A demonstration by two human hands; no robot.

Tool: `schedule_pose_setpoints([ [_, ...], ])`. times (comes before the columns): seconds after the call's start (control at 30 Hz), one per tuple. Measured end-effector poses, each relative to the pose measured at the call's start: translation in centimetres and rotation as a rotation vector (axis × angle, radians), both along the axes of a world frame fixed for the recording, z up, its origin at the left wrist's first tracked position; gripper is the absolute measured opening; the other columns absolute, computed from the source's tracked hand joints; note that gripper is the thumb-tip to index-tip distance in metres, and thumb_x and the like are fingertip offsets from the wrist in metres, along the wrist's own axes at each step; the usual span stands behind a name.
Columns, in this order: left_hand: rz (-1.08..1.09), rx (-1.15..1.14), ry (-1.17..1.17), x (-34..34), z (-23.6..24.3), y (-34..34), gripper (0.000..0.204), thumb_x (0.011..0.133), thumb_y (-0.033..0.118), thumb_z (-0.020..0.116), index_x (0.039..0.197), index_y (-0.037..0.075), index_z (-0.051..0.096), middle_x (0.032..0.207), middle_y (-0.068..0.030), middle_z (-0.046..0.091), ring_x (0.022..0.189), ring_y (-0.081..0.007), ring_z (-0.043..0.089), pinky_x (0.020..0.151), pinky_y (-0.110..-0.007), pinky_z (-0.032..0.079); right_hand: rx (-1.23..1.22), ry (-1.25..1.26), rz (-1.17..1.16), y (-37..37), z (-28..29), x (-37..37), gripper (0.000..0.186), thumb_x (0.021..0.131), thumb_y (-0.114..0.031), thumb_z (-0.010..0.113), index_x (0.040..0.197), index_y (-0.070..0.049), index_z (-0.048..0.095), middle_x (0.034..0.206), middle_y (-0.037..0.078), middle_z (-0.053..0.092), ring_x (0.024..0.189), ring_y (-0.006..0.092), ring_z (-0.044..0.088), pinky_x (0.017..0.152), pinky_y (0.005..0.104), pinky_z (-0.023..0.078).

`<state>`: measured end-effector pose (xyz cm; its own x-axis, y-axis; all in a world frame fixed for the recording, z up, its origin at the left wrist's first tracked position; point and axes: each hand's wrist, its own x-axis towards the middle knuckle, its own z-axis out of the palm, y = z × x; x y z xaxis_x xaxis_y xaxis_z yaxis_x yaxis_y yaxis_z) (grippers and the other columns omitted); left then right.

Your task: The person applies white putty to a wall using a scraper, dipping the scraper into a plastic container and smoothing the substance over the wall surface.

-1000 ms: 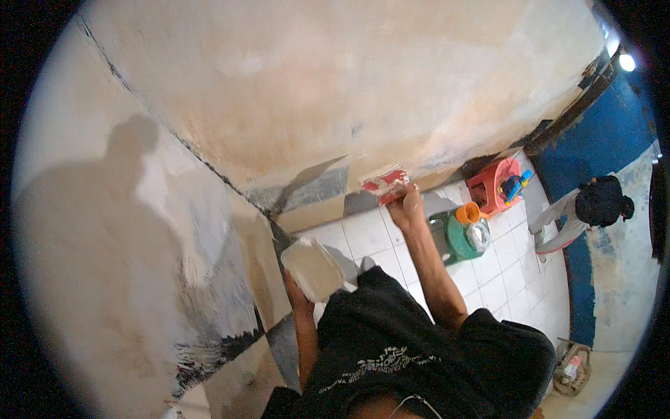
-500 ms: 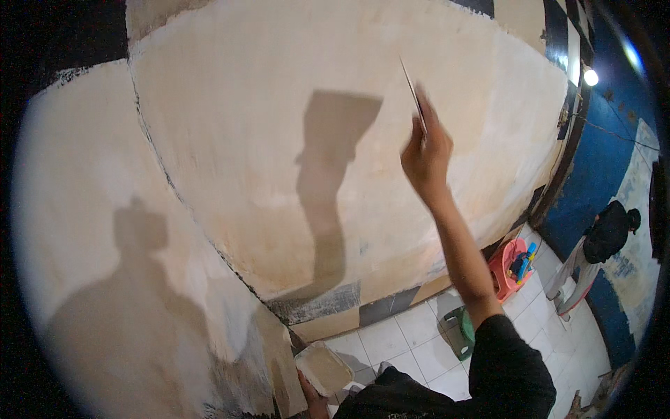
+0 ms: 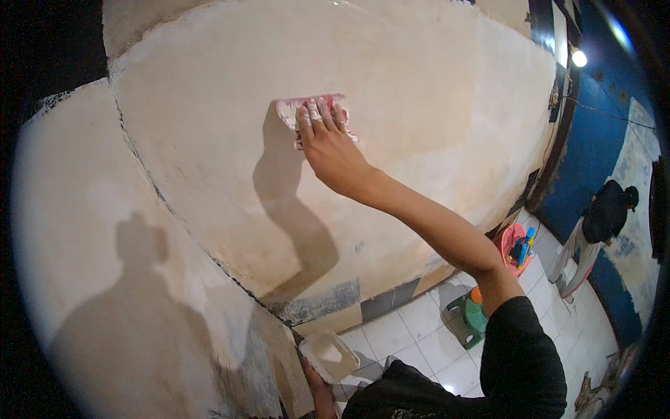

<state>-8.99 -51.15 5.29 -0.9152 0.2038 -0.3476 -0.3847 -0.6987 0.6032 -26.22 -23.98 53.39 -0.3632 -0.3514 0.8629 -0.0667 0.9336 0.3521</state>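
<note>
My right hand (image 3: 333, 150) is pressed toward the wall (image 3: 419, 105), its whitened fingers spread over the back of a wide, reddish putty scraper (image 3: 287, 110). White filler smears the scraper, which lies nearly flat against the pale, patchy surface. Low in the picture, my left hand (image 3: 317, 384) grips the side of a shallow, off-white plastic tub (image 3: 342, 357). Pale residue coats the tub's inside. Most of the left fingers are hidden beneath it.
A green plastic stool (image 3: 472, 325) with an orange-topped item stands on white floor tiles (image 3: 391, 335). Behind it is a pink chair (image 3: 511, 244) holding blue and yellow things. At far right, another person (image 3: 604, 213) bends by a blue wall (image 3: 586, 150). A lit bulb (image 3: 578, 59) hangs above.
My right hand has swung left and onto the wall, turning the scraper from edge-on to nearly flat. My left hand still holds the tub low down.
</note>
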Motion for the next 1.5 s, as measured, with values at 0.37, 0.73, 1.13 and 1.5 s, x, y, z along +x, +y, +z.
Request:
schedule_pose_setpoints([
  [0.37,0.013,0.021,0.022,2.1,0.1,-0.8,0.061,0.095,0.051,0.036,0.138,0.007,0.036,0.135,-0.0139,0.045,0.120,-0.0336,0.047,0.099,-0.046,0.041,-0.048,0.302,-0.580,5.4,9.2,-5.1,0.055,0.082,-0.013,0.051,0.127,0.017,0.039,0.125,0.038,0.044,0.120,0.0606,0.033,0.097,0.0712,0.023],
  [0.73,0.009,0.004,0.044,0.0,0.2,-0.6,0.061,0.095,0.050,0.036,0.138,0.006,0.036,0.135,-0.0140,0.045,0.120,-0.0335,0.047,0.099,-0.046,0.040,-0.319,0.154,-0.183,6.7,12.2,1.6,0.049,0.074,-0.010,0.062,0.111,0.019,0.047,0.117,0.035,0.051,0.104,0.0451,0.055,0.096,0.0525,0.037],
  [1.13,-0.004,-0.001,0.160,-1.7,0.3,-0.4,0.061,0.095,0.050,0.036,0.137,0.006,0.036,0.135,-0.0142,0.046,0.120,-0.0334,0.047,0.100,-0.046,0.040,0.045,0.005,-0.010,-2.0,7.3,1.8,0.055,0.070,0.007,0.053,0.122,0.017,0.041,0.121,0.034,0.048,0.110,0.0412,0.052,0.102,0.0451,0.035],
  [1.5,-0.040,-0.116,0.101,-0.8,3.4,1.8,0.063,0.094,0.052,0.035,0.138,0.007,0.035,0.136,-0.0144,0.044,0.122,-0.0337,0.046,0.100,-0.047,0.040,0.261,0.059,-0.223,-0.3,0.8,-0.1,0.049,0.085,-0.012,0.051,0.118,0.023,0.043,0.116,0.039,0.049,0.107,0.0573,0.048,0.082,0.0599,0.047],
])
